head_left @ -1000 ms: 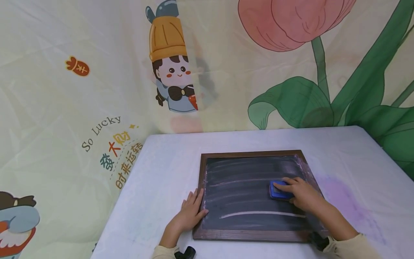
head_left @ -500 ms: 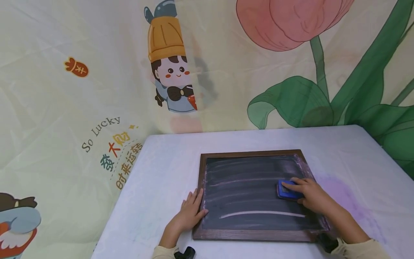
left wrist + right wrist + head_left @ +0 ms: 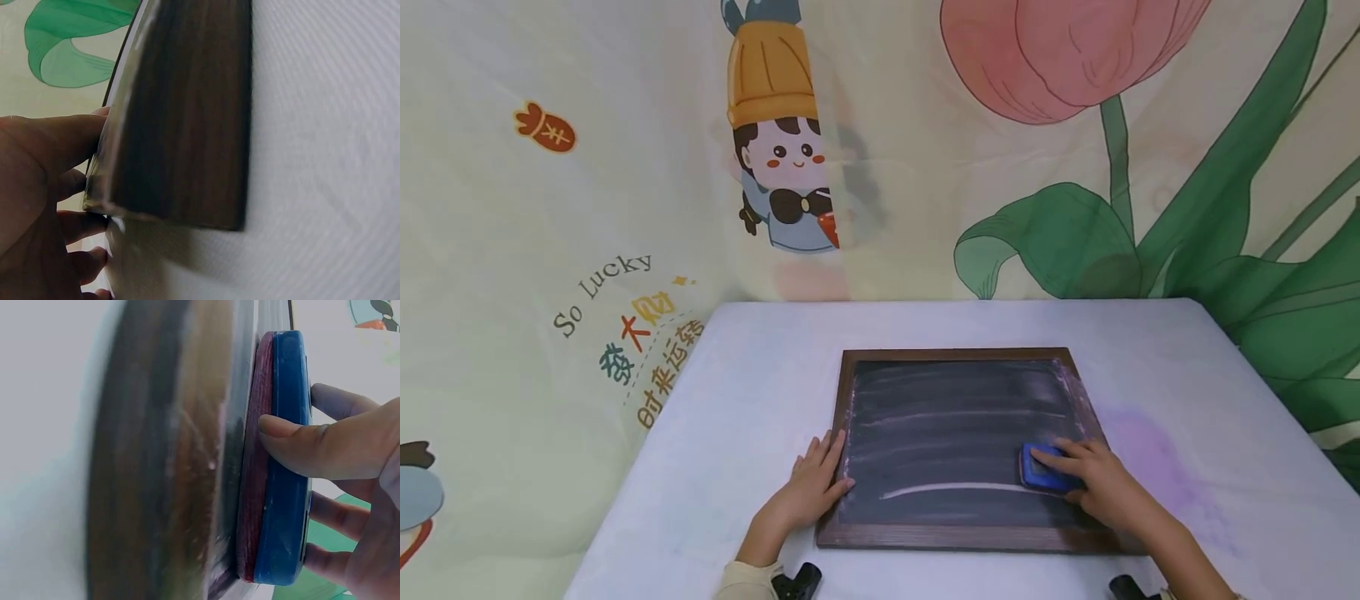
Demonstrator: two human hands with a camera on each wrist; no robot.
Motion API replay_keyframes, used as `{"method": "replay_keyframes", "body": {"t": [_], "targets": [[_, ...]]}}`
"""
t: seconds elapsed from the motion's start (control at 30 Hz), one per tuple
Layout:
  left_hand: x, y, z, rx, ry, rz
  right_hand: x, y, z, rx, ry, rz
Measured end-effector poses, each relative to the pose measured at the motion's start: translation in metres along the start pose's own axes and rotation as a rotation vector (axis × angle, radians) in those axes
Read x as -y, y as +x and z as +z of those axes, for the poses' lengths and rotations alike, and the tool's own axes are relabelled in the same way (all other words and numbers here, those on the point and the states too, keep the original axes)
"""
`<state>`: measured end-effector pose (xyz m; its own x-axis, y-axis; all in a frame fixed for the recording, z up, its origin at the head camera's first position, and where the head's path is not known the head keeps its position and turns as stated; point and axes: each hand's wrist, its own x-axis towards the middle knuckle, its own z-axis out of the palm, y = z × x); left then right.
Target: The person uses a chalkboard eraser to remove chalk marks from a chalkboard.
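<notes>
The chalkboard is seen lying flat on the white table in the lower centre of the frame, enclosed by a brown frame. The blue eraser is placed on the right part of the dark surface, below mid-height, and is held by the right hand. In the right wrist view, the thumb is laid along one side of the eraser while the other fingers are set against its back, so that it is clamped between them; the reddish felt layer is turned to the board.

The left edge of the board is touched by the left hand, whose fingers are extended and slightly apart, with the thumb reaching over the edge. In the left wrist view, a corner of the frame is shown beside that hand.

A pale chalk line is drawn across the lower part of the board, its right end met by the eraser, and faint streaks are spread above it. The cloth to the right of the board is stained by a purple smudge. Behind the table, a pink tulip is printed at the upper right of the backdrop, and a cartoon figure at the upper centre-left.
</notes>
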<state>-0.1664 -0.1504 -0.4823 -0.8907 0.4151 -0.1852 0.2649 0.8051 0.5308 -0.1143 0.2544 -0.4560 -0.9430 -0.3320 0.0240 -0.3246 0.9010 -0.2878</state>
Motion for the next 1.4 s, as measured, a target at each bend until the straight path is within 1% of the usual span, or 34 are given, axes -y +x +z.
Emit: {"method": "replay_keyframes", "body": {"t": [0.17,0.37,0.53,0.63,0.73,0.93,1.07,1.2,1.4], "targets": [[0.002,0.000,-0.002,0.002,0.015,-0.016,0.005,-0.009,0.001,0.061,0.047,0.024],[0.001,0.000,-0.001,0.001,0.001,-0.002,0.007,-0.016,0.000,0.046,0.061,0.037],[0.006,-0.002,-0.001,0.029,0.011,-0.026,0.010,-0.017,0.002,0.081,0.116,0.049],[0.009,-0.001,0.001,0.037,0.011,-0.023,0.011,-0.017,0.003,0.092,0.131,0.059],[0.008,0.000,0.003,0.035,0.010,-0.018,0.010,-0.018,0.002,0.085,0.121,0.068],[0.006,0.003,0.005,0.021,0.012,-0.028,0.008,-0.018,0.000,0.045,0.079,0.049],[0.005,0.003,0.006,0.023,0.012,-0.024,0.009,-0.018,-0.002,0.065,0.066,0.049],[0.003,0.004,0.004,0.023,0.010,-0.012,0.012,-0.014,-0.004,0.083,0.048,0.064],[0.003,0.004,0.002,0.014,0.007,-0.012,0.026,-0.003,0.001,0.086,0.040,0.071]]}}
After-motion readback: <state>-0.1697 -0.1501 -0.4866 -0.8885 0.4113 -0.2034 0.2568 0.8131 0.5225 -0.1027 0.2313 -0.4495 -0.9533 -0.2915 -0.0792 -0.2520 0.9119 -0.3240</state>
